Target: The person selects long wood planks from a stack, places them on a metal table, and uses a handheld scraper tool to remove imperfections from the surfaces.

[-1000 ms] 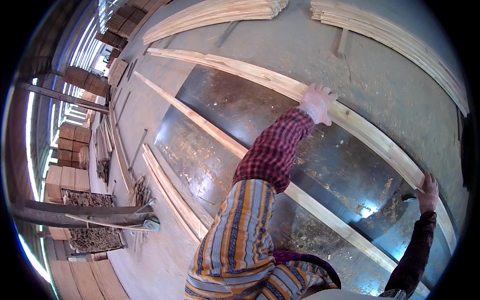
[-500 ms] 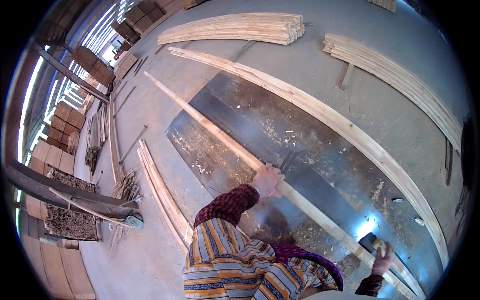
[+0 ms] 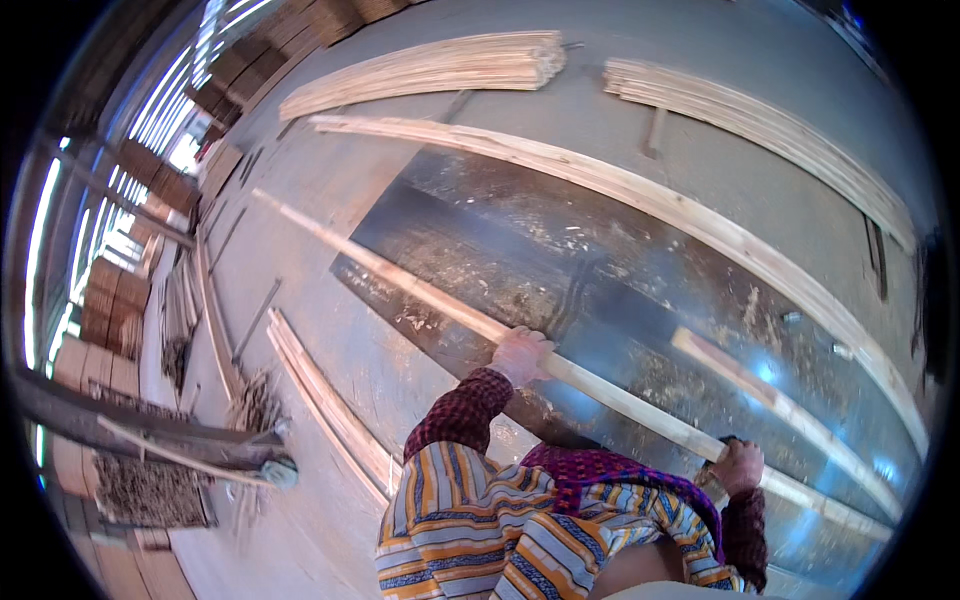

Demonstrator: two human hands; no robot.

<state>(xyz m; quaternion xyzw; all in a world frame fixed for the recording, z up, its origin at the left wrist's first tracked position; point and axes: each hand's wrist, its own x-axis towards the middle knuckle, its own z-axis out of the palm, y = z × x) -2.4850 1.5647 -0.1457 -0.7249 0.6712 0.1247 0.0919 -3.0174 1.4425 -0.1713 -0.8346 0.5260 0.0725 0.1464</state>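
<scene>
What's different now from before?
The left hand let go of the far boards and grips the near board; the right hand left them too and touches it. That board slid closer to the person. A third board now lies between. The far boards and the piles behind stayed put.

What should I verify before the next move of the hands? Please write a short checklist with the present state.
1. Left hand on the long strip: ok.
2. Right hand at the same strip, nearer its right end: ok.
3. Dark object by the right hand identified: cannot tell, partly hidden.
4. Near end of the second strip, the one toward the left hand, apart from the long strip: ok.
5. Dark sheet free of chips: not ok, they lie scattered.
</scene>
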